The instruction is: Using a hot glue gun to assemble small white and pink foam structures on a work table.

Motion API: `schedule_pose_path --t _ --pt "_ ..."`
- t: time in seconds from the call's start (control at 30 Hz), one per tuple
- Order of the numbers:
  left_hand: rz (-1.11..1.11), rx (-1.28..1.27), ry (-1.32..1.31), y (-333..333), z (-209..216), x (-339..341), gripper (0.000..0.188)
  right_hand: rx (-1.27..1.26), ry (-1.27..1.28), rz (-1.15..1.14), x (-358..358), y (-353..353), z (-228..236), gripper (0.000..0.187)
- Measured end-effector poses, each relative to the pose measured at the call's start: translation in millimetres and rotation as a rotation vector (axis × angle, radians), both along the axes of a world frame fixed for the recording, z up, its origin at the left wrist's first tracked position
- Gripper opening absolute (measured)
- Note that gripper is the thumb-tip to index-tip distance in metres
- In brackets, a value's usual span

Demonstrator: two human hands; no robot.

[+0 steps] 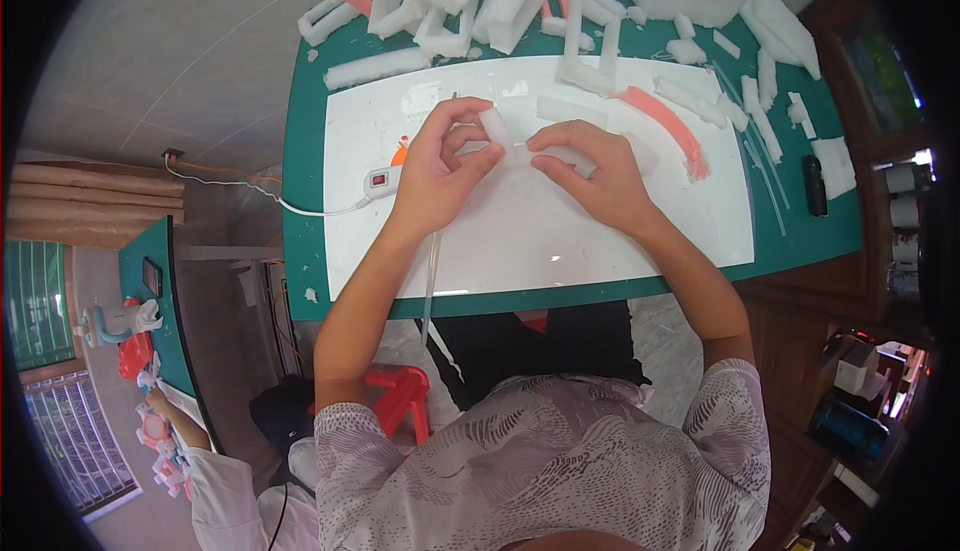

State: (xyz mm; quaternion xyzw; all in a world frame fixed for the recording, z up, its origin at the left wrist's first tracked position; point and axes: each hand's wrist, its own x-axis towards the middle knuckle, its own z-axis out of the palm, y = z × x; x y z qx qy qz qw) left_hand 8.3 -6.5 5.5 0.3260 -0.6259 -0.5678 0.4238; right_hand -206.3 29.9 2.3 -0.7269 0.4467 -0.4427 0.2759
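White block [494, 127], green table [307, 161], grey patterned shirt [540, 451]

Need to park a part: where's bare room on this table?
Bare: white sheet between left hand, right hand and its near edge; also between pink strip and right forearm. Crowded: far side of table, under foam; right side, around black object.

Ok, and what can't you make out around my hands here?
In the head view:
Small white foam block: partly covered by the left hand, so its full shape is hidden.
Orange plastic object: partly hidden behind that hand.
Thin translucent stick: upper end hidden there too.
Right hand: whether it pinches something thin is too small to tell.
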Motion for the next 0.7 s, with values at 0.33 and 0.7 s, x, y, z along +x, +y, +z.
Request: schedule_pose_path --t 0.33,0.7 --pt "0.021 0.008 0.008 -1 1 0 0.047 0.053 0.024 -0.008 1 1 6 0.017" --pt "-0.043 0.12 -0.116 2 14 2 0.066 0.022 0.007 -0.013 -1 -1 1 0.017"
